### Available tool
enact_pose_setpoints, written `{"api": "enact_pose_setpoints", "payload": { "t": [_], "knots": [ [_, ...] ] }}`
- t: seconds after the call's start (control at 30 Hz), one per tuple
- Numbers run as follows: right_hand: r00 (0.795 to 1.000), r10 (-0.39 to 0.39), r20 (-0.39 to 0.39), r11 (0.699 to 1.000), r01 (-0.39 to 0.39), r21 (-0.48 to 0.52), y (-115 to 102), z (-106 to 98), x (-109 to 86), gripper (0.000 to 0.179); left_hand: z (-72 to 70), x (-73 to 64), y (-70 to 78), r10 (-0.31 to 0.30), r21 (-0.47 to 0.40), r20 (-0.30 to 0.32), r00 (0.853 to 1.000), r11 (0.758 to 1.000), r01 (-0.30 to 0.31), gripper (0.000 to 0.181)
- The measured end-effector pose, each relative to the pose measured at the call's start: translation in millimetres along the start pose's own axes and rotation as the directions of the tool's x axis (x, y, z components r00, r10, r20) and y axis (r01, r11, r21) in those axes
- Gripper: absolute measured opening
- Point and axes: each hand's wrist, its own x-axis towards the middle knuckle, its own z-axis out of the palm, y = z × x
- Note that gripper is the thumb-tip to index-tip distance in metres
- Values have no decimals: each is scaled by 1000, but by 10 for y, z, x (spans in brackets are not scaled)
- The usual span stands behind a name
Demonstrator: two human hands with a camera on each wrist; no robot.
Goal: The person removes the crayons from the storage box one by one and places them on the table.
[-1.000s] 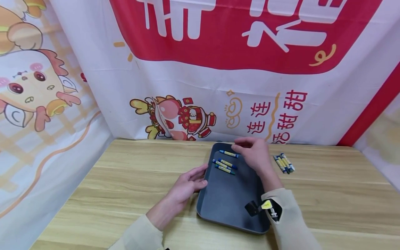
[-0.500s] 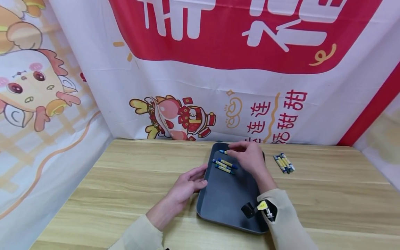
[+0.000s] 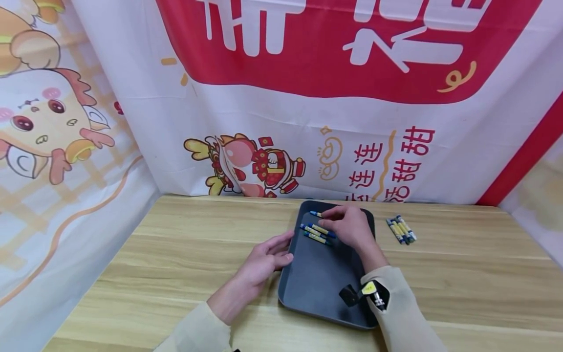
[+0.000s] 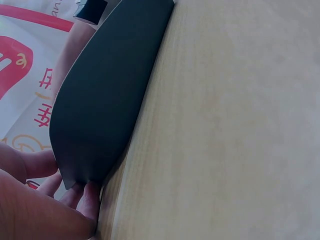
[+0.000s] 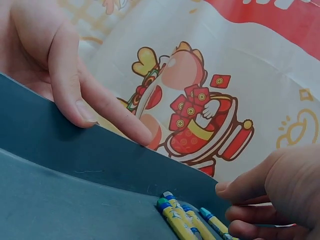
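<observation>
A dark grey tray (image 3: 327,288) lies on the table. My left hand (image 3: 264,261) holds its left wall, thumb over the rim and fingers along the outside, as the right wrist view shows too. Three crayons, yellow with blue or green ends, lie together in the tray, a green one (image 3: 317,238) nearest me. Beyond them is a light-blue crayon (image 3: 315,213), its right part hidden by my right hand (image 3: 350,227). In the right wrist view, my right fingers (image 5: 245,215) are over that crayon, with the thumb raised apart from them; contact is unclear.
A row of several more crayons (image 3: 401,230) lies on the wooden table (image 3: 462,274) to the right of the tray. A printed cloth (image 3: 325,110) hangs right behind the table's far edge, and another cloth (image 3: 79,195) hangs along the left.
My right hand has moved left and slightly down, from beside the light-blue crayon to over its right part. The crayon shows no clear shift. My left hand stays at the tray wall.
</observation>
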Motion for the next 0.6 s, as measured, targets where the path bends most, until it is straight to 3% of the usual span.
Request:
{"api": "enact_pose_setpoints", "payload": {
  "t": [0.23,0.6],
  "knots": [
    [1000,25,17,1000,-25,-7,35,14,13,26,1,-6,7,-9,5,-5,1000,1000,9,57],
    [999,-7,31,997,9,-83,54,54,20,25,6,-4,-7,27,13,-9,1000,1000,-26,59]
  ]
}}
